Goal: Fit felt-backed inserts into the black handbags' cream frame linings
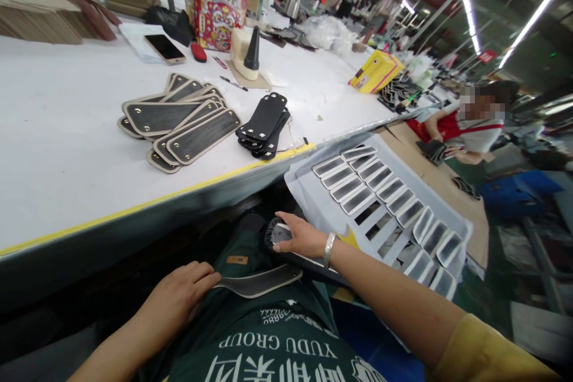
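Note:
In the lower middle of the head view, my left hand (185, 286) is closed on one end of a dark leather strip (264, 282). This strip has a pale edge and a small rivet near its far end, and it lies slightly curved across my green apron (277, 325). My right hand (304, 239) is at a round, dark-rimmed thing with a fuzzy grey top (278, 233). Its thumb and forefinger are spread apart at the rim. Whether the fingers touch the round thing is unclear, and its lower part is hidden.
On the white table (67, 161) lie fanned pale-edged strips (179, 119) and stacked black pieces (264, 125). A phone (165, 48) and red bag (215, 12) stand farther back. Rows of strips cover a grey-white sheet (304, 182) at right. A co-worker (474, 131) sits beyond it.

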Demonstrator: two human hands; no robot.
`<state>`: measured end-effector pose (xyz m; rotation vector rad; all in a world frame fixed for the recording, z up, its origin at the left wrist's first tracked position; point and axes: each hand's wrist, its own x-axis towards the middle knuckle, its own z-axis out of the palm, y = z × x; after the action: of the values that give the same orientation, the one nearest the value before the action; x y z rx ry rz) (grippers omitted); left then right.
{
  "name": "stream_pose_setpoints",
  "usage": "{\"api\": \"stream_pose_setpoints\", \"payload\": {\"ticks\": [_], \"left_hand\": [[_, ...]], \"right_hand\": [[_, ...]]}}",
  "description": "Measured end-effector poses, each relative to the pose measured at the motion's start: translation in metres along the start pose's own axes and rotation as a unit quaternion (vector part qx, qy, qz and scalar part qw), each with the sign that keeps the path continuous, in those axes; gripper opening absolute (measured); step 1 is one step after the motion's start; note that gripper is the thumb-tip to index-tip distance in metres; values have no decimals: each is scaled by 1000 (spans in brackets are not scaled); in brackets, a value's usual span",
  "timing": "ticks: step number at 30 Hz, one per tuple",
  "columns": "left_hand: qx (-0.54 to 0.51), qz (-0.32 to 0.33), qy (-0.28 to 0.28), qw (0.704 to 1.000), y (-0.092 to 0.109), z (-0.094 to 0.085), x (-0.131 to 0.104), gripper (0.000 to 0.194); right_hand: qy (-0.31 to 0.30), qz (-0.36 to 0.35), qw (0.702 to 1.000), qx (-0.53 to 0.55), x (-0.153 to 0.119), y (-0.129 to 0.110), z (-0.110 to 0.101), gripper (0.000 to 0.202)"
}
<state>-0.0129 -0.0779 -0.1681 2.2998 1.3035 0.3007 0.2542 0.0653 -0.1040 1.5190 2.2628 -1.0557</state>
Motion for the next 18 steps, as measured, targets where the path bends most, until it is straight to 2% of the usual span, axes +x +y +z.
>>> {"api": "stream_pose_setpoints", "payload": {"ticks": [11,18], "left_hand": [[30,27,22,999,1,-1,10,30],[126,87,42,987,20,-7,23,27]], "right_hand": [[0,23,1000,-16,2,-4,2,87],[11,49,998,-36,8,-5,7,87]]}}
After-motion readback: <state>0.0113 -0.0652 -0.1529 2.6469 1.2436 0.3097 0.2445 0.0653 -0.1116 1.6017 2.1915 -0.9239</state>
